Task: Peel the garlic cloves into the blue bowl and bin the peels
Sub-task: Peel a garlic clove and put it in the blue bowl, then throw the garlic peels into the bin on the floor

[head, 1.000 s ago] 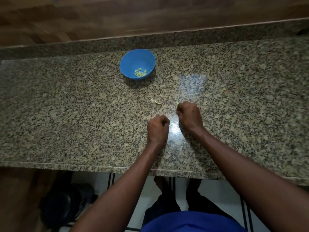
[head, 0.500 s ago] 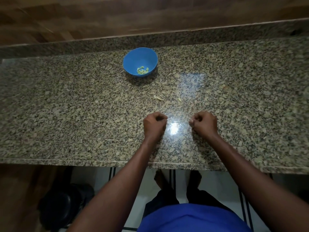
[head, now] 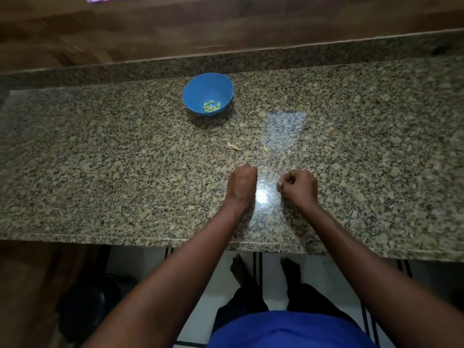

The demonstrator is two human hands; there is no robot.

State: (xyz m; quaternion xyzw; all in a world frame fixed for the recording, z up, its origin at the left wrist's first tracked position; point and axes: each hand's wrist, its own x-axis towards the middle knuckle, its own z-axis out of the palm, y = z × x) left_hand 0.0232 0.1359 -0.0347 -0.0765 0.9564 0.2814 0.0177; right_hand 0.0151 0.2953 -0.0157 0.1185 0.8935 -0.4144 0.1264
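Note:
The blue bowl (head: pixel 208 92) stands on the granite counter toward the back, with several peeled garlic cloves (head: pixel 211 106) in its bottom. Two pale peel scraps lie on the counter in front of it, one (head: pixel 233 146) to the left and a smaller one (head: pixel 265 148) to the right. My left hand (head: pixel 242 184) rests on the counter just short of the scraps, fingers curled into a fist. My right hand (head: pixel 298 187) sits beside it to the right, also curled, thumb against the fingers. Whatever may lie inside either fist is hidden.
The granite counter (head: pixel 100 172) runs the full width, with a raised granite ledge and a wooden wall behind it. A dark round object (head: pixel 82 305) stands on the floor under the counter's left front edge. My feet are on white tiles below.
My right hand drew back from beside the smaller peel scrap toward the front edge. My left hand stayed in about the same place. Both stayed curled.

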